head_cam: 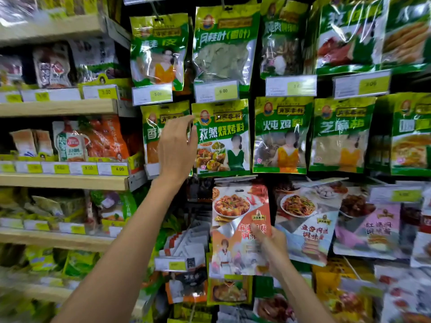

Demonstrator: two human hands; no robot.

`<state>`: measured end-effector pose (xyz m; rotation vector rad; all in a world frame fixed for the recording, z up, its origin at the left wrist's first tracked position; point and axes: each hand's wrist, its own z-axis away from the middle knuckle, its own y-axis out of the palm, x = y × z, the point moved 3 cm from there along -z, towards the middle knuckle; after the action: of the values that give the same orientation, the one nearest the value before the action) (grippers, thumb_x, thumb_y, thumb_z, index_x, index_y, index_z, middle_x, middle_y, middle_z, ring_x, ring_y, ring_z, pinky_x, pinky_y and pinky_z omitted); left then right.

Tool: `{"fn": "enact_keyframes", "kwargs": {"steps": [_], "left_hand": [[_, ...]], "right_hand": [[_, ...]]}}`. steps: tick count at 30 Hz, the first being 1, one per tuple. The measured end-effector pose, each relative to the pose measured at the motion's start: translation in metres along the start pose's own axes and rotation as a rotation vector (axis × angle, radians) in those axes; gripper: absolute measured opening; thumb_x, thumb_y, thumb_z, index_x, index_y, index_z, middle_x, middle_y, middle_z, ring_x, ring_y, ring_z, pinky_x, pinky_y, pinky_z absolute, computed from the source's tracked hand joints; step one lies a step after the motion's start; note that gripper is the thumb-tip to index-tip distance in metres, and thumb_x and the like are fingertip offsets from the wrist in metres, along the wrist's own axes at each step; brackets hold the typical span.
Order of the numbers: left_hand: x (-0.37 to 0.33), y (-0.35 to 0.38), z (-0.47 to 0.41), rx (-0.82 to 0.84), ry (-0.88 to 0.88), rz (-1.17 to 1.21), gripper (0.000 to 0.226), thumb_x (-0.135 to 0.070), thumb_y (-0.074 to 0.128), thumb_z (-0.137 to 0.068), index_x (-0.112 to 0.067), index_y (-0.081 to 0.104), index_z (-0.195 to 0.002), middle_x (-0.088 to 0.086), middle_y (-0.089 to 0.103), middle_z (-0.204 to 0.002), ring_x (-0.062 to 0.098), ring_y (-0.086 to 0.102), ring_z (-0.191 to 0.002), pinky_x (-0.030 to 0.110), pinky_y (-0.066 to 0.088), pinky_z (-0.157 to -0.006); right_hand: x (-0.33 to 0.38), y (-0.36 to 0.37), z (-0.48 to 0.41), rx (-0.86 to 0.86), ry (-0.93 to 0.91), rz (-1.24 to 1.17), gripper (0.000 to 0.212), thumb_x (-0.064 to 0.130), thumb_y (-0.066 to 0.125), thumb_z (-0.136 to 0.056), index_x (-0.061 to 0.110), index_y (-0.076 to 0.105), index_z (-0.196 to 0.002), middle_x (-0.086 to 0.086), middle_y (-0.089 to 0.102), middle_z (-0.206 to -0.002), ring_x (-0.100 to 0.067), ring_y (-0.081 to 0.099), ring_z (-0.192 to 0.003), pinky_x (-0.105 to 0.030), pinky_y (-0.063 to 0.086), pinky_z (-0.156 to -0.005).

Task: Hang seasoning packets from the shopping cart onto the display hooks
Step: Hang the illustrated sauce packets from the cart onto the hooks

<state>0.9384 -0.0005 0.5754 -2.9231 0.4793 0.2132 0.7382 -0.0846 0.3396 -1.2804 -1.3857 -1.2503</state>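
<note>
Fingers of my right hand (272, 247) pinch the orange packet (233, 213) low down, beneath the green packets (221, 138) where my left hand (177, 148) hovers loosely curved; gripped so low, its limp top may fold past the hook.

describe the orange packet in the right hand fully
The orange packet is a glossy plastic pouch with a hang hole at top, a photo of a sauced dish on a white plate, red lettering and a white-clad figure below. It is upright before the lower display rows; the right hand pinches its right edge, thumb on front.
</note>
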Motion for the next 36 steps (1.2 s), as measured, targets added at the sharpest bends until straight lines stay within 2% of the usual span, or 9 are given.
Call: {"fn": "enact_keyframes", "kwargs": {"steps": [3,6,12,17,22,26,29,33,36], "left_hand": [[-0.009,0.016,-0.029,-0.024,0.129,-0.096,0.031,-0.013,0.048,-0.095,0.000,0.057,-0.122,0.017,0.061,-0.119,0.031,0.054,-0.113,0.037,0.040,-0.096],[-0.011,0.037,-0.050,-0.011,0.215,-0.195,0.036,-0.016,0.044,-0.098,-0.002,0.050,-0.131,0.016,0.053,-0.132,0.029,0.048,-0.125,0.036,0.034,-0.106],[-0.009,0.062,-0.076,0.023,0.346,-0.297,0.045,-0.022,0.036,-0.099,0.001,0.043,-0.137,0.019,0.047,-0.140,0.031,0.045,-0.130,0.043,0.032,-0.111],[-0.004,0.066,-0.085,0.053,0.376,-0.306,0.045,-0.022,0.039,-0.097,0.004,0.047,-0.132,0.022,0.054,-0.130,0.034,0.053,-0.119,0.044,0.037,-0.107],[0.000,0.063,-0.086,0.087,0.384,-0.280,0.043,-0.021,0.041,-0.099,0.005,0.046,-0.132,0.023,0.054,-0.130,0.034,0.053,-0.119,0.045,0.038,-0.107],[0.001,0.060,-0.085,0.117,0.397,-0.274,0.044,-0.022,0.041,-0.099,0.005,0.044,-0.134,0.023,0.053,-0.132,0.035,0.051,-0.121,0.043,0.035,-0.109],[0.000,0.057,-0.084,0.127,0.401,-0.265,0.045,-0.021,0.041,-0.099,0.004,0.043,-0.135,0.022,0.051,-0.134,0.033,0.049,-0.123,0.040,0.032,-0.111],[-0.003,0.055,-0.085,0.138,0.392,-0.281,0.044,-0.020,0.042,-0.099,0.003,0.041,-0.137,0.020,0.048,-0.137,0.031,0.046,-0.127,0.039,0.030,-0.113],[-0.010,0.050,-0.081,0.077,0.393,-0.277,0.039,-0.012,0.045,-0.097,0.006,0.047,-0.132,0.021,0.052,-0.132,0.033,0.050,-0.123,0.042,0.036,-0.109]], "right_hand": [[-0.004,0.000,-0.005,-0.028,0.042,-0.003,0.025,0.030,0.073,-0.082,0.006,0.067,-0.080,0.001,0.072,-0.075,-0.016,0.065,-0.070,-0.028,0.046,-0.060],[-0.005,0.001,-0.009,-0.040,0.078,0.014,0.016,0.030,0.072,-0.083,0.014,0.068,-0.083,0.004,0.072,-0.077,-0.013,0.065,-0.074,-0.026,0.043,-0.056],[-0.006,-0.004,-0.017,-0.040,0.102,0.055,0.017,0.031,0.073,-0.082,0.014,0.069,-0.084,0.000,0.073,-0.082,-0.016,0.065,-0.077,-0.028,0.046,-0.062],[-0.005,-0.003,-0.023,-0.004,0.107,0.079,0.025,0.035,0.072,-0.080,0.014,0.067,-0.091,-0.001,0.072,-0.089,-0.021,0.065,-0.086,-0.032,0.048,-0.073],[-0.004,0.002,-0.027,-0.042,0.117,0.076,0.011,0.028,0.072,-0.083,0.020,0.064,-0.083,0.001,0.068,-0.084,-0.014,0.061,-0.077,-0.035,0.050,-0.076],[-0.001,0.010,-0.030,-0.082,0.120,0.134,0.015,0.026,0.070,-0.085,0.012,0.063,-0.083,-0.012,0.070,-0.088,-0.031,0.066,-0.088,-0.049,0.051,-0.090],[0.002,0.013,-0.030,-0.096,0.109,0.216,0.022,0.029,0.067,-0.087,0.008,0.063,-0.083,-0.011,0.066,-0.084,-0.030,0.065,-0.088,-0.048,0.050,-0.090],[0.007,0.008,-0.017,-0.064,0.071,0.315,0.029,0.027,0.064,-0.090,0.001,0.065,-0.104,-0.014,0.070,-0.100,-0.029,0.066,-0.093,-0.037,0.052,-0.083],[0.017,-0.003,0.002,-0.078,-0.046,0.364,0.015,0.016,0.059,-0.094,0.006,0.055,-0.104,-0.009,0.068,-0.102,-0.021,0.063,-0.088,-0.034,0.051,-0.081]]}}
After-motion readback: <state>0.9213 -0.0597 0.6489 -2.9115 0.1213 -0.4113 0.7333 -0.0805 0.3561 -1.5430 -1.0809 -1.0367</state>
